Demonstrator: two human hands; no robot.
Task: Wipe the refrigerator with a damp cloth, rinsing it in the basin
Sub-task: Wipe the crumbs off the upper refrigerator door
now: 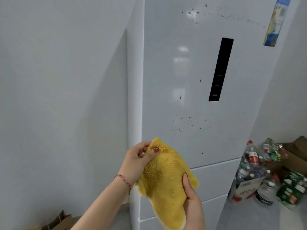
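A yellow fluffy cloth (164,176) hangs in front of the white refrigerator (186,72), held by both hands. My left hand (136,161) pinches its upper corner between thumb and fingers. My right hand (191,196) grips its right edge, thumb on the front. Small brown-green specks dot the refrigerator door near the top (192,13) and in a patch below the black control panel (187,122). The cloth itself carries a few dark specks. No basin is in view.
A black vertical control panel (220,68) and a blue-yellow sticker (276,22) sit on the door. A pile of plastic bottles and cartons (265,171) lies on the floor at the right. A brown paper bag (58,221) stands bottom left by the wall.
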